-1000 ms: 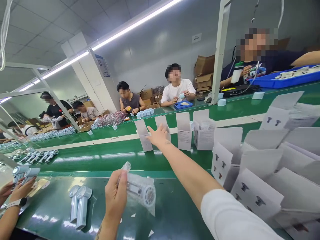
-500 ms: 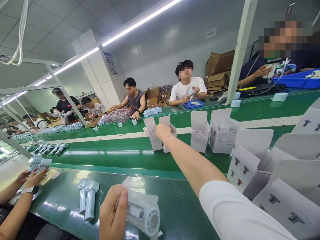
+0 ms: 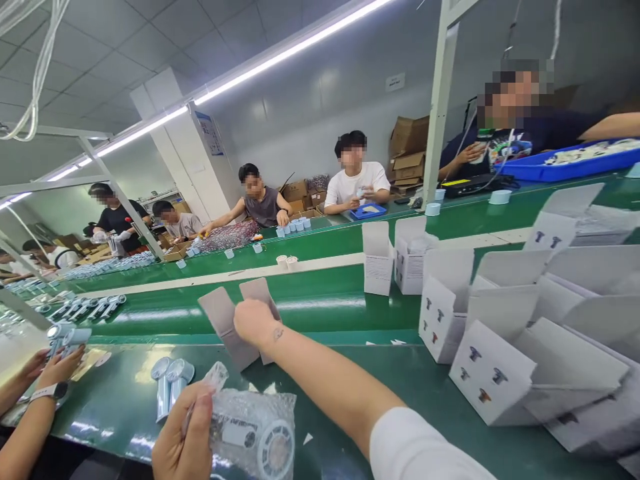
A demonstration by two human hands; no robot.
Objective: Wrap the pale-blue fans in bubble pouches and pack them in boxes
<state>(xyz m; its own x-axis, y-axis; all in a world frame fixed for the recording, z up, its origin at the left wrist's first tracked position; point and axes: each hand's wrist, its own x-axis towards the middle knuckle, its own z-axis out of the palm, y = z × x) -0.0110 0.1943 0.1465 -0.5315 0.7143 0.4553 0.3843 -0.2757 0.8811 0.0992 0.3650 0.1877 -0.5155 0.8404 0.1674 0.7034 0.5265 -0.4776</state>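
My left hand [image 3: 184,430] is closed on the end of a clear bubble-wrap bag with a light blue handheld fan [image 3: 257,437] inside. The fan's round grille points to the lower right. My right hand [image 3: 255,323] is closed on two white open-topped boxes [image 3: 231,327], which lean to the left with their flaps up. Its fingertips are hidden behind the hand itself. Left of the bagged fan, two bare light blue fans [image 3: 173,380] lie side by side on the green bench [image 3: 345,393].
Several white printed boxes [image 3: 495,367] crowd the right side. Two more boxes [image 3: 377,267] stand upright on the green conveyor [image 3: 320,293]. A neighbour's hands [image 3: 55,367] hold fans at left. Small white cups [image 3: 287,262] stand behind my right hand, and co-workers sit across the line.
My right hand has drawn the two boxes from the far side of the conveyor toward me and left, tipping them. My left hand with the bagged fan has shifted slightly left in view.
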